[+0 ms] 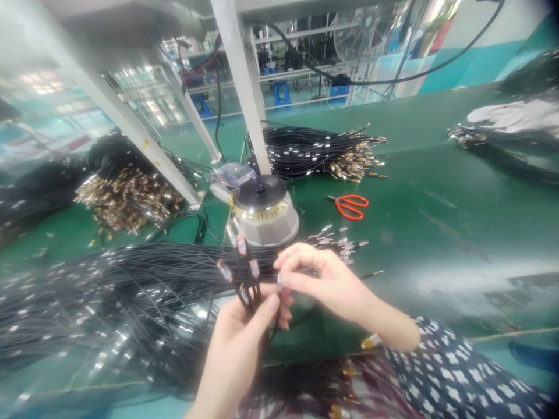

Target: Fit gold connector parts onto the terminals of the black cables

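My left hand (244, 337) is closed around several thin black cables (242, 265) that stick up from its thumb and fingers, each with a small metal end. My right hand (318, 279) is curled in a pinch just right of them, thumb and fingers pressed on a cable end near the left thumb. A large heap of the same black cables (109, 297) spreads to the left of both hands on the green table (437, 221).
A round grey device with a black lid (266, 215) stands behind the hands, at the foot of a slanted white post (242, 81). Orange scissors (351, 205) lie to its right. More cable bundles with gold ends (126, 198) (323, 151) lie further back.
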`<action>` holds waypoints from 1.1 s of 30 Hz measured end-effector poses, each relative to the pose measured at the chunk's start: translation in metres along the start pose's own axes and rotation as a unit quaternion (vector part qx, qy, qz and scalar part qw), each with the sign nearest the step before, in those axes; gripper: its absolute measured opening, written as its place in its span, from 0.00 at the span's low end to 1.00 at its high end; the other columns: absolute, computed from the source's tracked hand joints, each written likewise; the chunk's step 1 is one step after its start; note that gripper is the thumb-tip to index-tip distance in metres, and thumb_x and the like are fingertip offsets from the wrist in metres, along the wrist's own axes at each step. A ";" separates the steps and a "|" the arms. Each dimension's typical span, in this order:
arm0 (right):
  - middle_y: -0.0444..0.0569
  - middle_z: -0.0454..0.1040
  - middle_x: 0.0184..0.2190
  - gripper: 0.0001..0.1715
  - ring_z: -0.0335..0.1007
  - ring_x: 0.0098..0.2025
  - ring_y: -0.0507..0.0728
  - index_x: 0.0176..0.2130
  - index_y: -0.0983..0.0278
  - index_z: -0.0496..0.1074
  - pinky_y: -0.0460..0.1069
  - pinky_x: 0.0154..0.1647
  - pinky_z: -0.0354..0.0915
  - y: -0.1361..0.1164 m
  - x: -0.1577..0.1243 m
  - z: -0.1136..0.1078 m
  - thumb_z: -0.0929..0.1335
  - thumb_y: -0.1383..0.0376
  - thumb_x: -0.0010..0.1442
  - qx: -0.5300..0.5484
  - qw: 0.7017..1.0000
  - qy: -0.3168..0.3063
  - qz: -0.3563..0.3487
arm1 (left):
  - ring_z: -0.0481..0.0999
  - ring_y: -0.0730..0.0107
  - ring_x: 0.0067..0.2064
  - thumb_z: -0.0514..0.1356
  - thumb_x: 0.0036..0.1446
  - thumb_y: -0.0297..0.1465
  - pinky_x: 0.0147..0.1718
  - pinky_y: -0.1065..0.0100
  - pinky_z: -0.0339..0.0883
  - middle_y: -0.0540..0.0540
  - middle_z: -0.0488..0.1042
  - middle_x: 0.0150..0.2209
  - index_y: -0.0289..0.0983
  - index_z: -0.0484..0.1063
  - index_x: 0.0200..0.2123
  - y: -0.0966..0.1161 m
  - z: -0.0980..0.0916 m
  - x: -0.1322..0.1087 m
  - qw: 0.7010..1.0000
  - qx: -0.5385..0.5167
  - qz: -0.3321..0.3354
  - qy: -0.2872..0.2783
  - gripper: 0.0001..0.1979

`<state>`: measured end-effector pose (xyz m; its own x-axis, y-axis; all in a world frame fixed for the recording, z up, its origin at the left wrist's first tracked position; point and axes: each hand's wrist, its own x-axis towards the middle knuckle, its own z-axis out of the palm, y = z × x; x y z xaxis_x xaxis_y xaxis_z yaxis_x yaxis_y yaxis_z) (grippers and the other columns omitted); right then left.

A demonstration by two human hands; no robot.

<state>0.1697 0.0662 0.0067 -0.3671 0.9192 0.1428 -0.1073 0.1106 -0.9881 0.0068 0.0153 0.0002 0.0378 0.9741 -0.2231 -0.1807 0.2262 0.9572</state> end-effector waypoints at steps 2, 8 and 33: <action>0.50 0.74 0.40 0.06 0.71 0.48 0.58 0.28 0.64 0.73 0.55 0.52 0.65 0.002 -0.001 0.000 0.71 0.67 0.57 0.012 1.000 -0.016 0.005 | 0.74 0.69 0.31 0.68 0.52 0.35 0.34 0.71 0.66 0.47 0.79 0.28 0.36 0.80 0.32 -0.001 -0.006 0.001 0.998 0.055 0.010 0.001 0.08; 0.46 0.71 0.43 0.10 0.72 0.46 0.53 0.30 0.62 0.64 0.49 0.47 0.67 0.006 -0.004 -0.004 0.70 0.67 0.60 0.105 0.993 0.043 -0.004 | 0.73 0.71 0.25 0.67 0.53 0.33 0.33 0.69 0.65 0.51 0.76 0.21 0.38 0.80 0.33 0.003 -0.011 0.002 0.997 0.061 0.038 0.027 0.05; 0.47 0.72 0.40 0.12 0.73 0.41 0.53 0.30 0.63 0.64 0.50 0.44 0.71 -0.010 0.000 -0.007 0.72 0.71 0.55 -0.048 0.998 -0.001 -0.041 | 0.74 0.72 0.23 0.69 0.51 0.32 0.27 0.71 0.67 0.53 0.76 0.21 0.41 0.81 0.40 0.000 -0.003 0.000 0.989 0.123 0.060 0.060 0.11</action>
<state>0.1768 0.0674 0.0160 -0.3627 0.9049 0.2229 -0.0480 0.2207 -0.9742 0.0043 0.0152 -0.0004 -0.0890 0.9897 -0.1120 0.0673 0.1182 0.9907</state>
